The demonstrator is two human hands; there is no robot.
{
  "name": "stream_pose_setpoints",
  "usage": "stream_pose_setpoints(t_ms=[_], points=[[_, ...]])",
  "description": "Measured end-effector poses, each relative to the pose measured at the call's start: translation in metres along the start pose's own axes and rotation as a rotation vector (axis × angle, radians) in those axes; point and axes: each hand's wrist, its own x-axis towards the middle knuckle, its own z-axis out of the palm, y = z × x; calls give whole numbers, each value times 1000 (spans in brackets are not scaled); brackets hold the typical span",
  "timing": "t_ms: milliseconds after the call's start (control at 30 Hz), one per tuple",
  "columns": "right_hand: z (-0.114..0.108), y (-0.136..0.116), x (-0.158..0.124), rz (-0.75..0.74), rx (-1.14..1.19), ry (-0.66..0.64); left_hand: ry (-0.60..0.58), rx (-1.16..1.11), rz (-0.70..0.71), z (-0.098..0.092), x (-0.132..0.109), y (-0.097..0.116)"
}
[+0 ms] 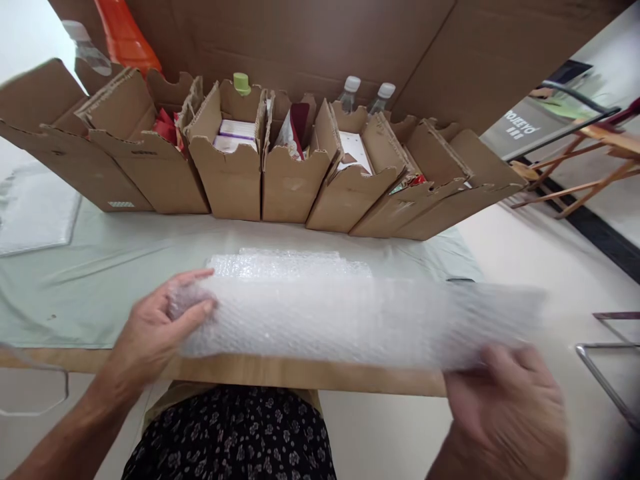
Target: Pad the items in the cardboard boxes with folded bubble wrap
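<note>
A long sheet of clear bubble wrap (340, 320) stretches across the near edge of the table, held up between both hands. My left hand (160, 327) pinches its left end between thumb and fingers. My right hand (505, 407), blurred by motion, grips its right end below the table's edge. Under the sheet lies a stack of more bubble wrap (290, 263) on the pale green table cover (100, 273).
A row of open cardboard bins (280, 173) lines the back of the table, holding packets, boxes and bottles. A big cardboard sheet (350, 40) stands behind them. A wooden rack (585, 173) is at the right, a metal frame (605, 373) lower right.
</note>
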Motion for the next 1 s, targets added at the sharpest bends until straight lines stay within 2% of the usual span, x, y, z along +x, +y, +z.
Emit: stream_pose_setpoints(t_ms=[67, 133, 233, 300, 400, 467, 533, 600, 667, 733, 867, 1000], points=[[32, 14, 12, -10, -6, 60, 123, 309, 141, -7, 20, 7], [53, 30, 18, -18, -190, 20, 107, 602, 202, -4, 36, 5], [60, 51, 18, -94, -606, -101, 63, 927, 250, 3, 50, -10], [52, 60, 17, -176, -755, -101, 127, 1031, 335, 3, 51, -21], [39, 62, 24, -252, -765, -85, 227, 1062, 579, -1, 44, -25], [36, 60, 36, -245, -783, -112, 214, 1040, 770, 2, 38, -20], [41, 58, 51, -190, -877, -181, 125, 1006, 926, 13, 33, -14], [52, 56, 64, -130, -965, -265, -14, 993, 1015, 28, 31, -12], [64, 56, 72, -108, -994, -325, -160, 997, 1026, 44, 32, -19], [74, 54, 76, -116, -980, -350, -255, 1008, 994, 56, 35, -30], [84, 46, 75, -102, -918, -433, -259, 990, 970, 63, 40, -49], [86, 33, 73, -36, -811, -504, -257, 985, 979, 62, 42, -52]])
